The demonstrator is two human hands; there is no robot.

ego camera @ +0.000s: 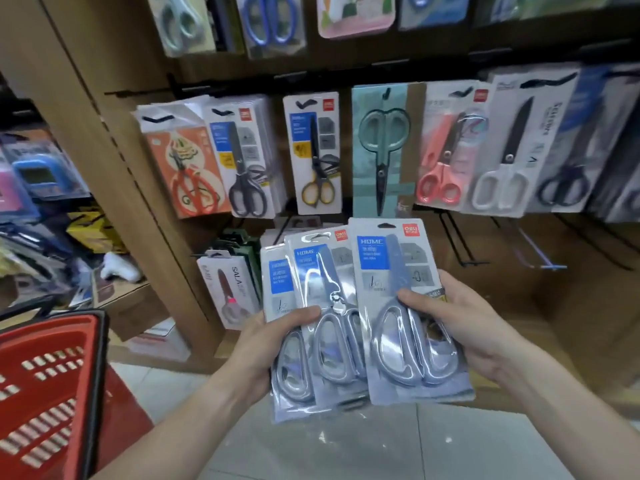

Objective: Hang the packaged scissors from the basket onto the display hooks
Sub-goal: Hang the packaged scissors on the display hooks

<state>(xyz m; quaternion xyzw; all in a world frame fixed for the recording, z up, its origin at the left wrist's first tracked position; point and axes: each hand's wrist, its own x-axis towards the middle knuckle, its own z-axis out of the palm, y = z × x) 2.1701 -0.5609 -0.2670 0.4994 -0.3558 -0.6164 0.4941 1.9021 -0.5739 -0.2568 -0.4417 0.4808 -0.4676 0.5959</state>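
My left hand grips a small stack of packaged grey-handled scissors, thumb across the front pack. My right hand holds one more such pack upright, thumb on its front and fingers behind. Both sit low in front of the display. Bare black hooks jut from the lower row to the right of the held packs. The red basket stands at the lower left; its contents are hidden.
A row of hung scissor packs fills the middle hooks, with more packs above. One Sala pack hangs low on the left. A brown shelf upright slants down the left. Pale tiled floor lies below.
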